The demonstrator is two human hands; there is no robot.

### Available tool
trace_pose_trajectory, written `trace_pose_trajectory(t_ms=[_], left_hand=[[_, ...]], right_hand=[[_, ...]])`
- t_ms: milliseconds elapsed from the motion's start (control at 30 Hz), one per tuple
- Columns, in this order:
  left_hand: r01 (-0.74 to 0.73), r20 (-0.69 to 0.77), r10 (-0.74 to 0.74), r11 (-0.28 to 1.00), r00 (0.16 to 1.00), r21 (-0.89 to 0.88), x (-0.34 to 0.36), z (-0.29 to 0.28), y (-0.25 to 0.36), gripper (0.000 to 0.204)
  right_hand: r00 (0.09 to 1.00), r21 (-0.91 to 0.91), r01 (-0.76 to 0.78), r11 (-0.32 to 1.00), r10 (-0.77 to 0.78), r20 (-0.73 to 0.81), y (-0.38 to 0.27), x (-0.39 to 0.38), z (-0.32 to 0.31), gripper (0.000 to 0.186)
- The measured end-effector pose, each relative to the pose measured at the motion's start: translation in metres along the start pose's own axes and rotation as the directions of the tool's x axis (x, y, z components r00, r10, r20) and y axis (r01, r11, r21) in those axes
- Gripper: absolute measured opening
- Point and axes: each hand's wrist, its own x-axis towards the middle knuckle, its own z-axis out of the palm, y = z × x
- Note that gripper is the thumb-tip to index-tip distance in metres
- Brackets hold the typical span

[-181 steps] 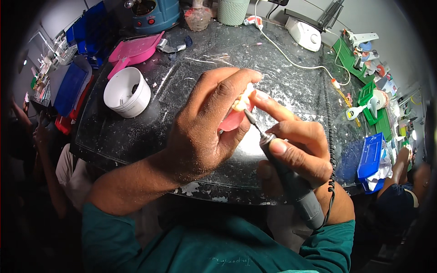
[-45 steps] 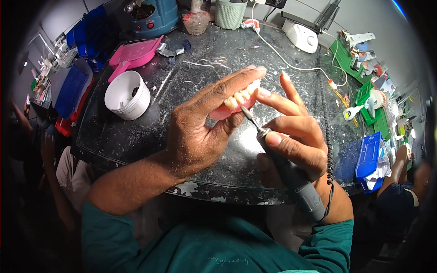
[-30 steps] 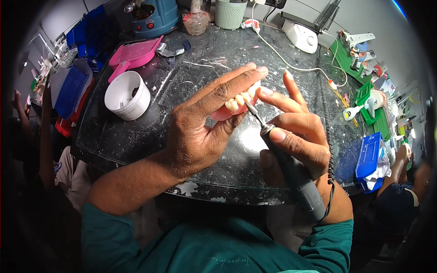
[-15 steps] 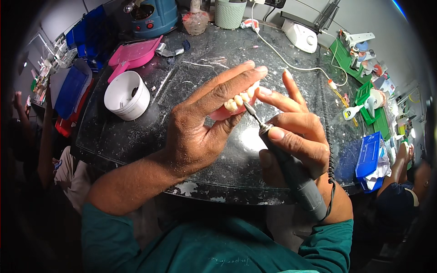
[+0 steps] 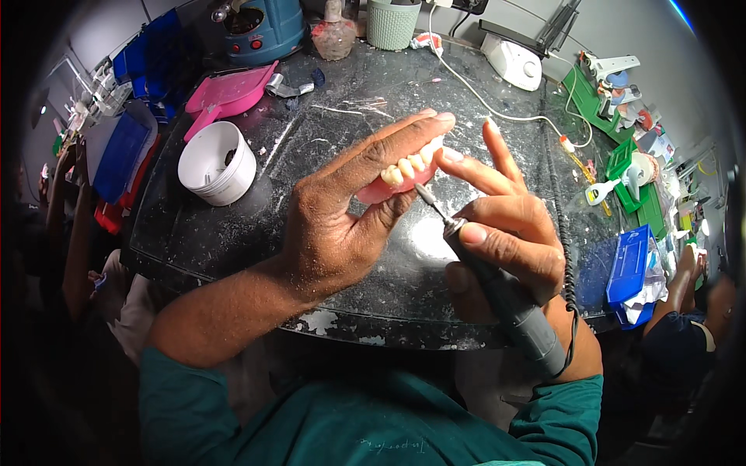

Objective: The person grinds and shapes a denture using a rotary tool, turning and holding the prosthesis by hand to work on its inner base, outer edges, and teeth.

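My left hand (image 5: 342, 198) is closed around a denture (image 5: 378, 191) with a pink base and a row of cream teeth, its fingers over the far side and the thumb beneath. In my right hand (image 5: 513, 233) is a dark rotary handpiece (image 5: 517, 314), gripped like a pen, with a coiled cord (image 5: 567, 268) running from it. The handpiece's grey bur (image 5: 426, 194) points at the pink base just below the teeth; whether it touches I cannot tell. My right index fingertip rests at the denture's right end.
Dust covers the dark worktable (image 5: 311, 256). A white tub (image 5: 217, 165) and pink dustpan (image 5: 229, 93) stand left; a glass burner bottle (image 5: 332, 35) and woven pot (image 5: 391, 27) at the back. Blue (image 5: 631, 268) and green bins (image 5: 622, 167) line the right. Other people sit at both sides.
The bur has dropped slightly from the teeth toward the pink base. The denture is tilted a little, so more of its pink base shows.
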Motion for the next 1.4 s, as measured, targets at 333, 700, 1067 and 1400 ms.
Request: trace_pose_trajectory(t_ms=[333, 700, 1067, 1400], left_hand=[[0.106, -0.004, -0.107, 0.990, 0.994, -0.090, -0.001, 0.002, 0.005, 0.046], [0.103, -0.014, -0.105, 0.990, 0.994, -0.095, -0.002, 0.002, 0.003, 0.046], [0.114, 0.036, -0.112, 0.992, 0.993, -0.058, 0.002, 0.000, 0.007, 0.047], [0.062, -0.086, -0.068, 0.995, 0.994, -0.072, 0.001, 0.007, 0.003, 0.036]], right_hand=[[0.993, 0.027, -0.042, 0.999, 0.044, -0.106, -0.003, -0.001, 0.004, 0.043], [0.994, 0.037, -0.036, 0.999, 0.039, -0.097, -0.003, 0.001, 0.005, 0.044], [0.999, -0.046, 0.023, 0.999, -0.021, 0.036, 0.003, 0.001, -0.005, 0.033], [1.000, -0.013, 0.016, 1.000, -0.016, -0.010, 0.002, 0.001, 0.000, 0.033]])
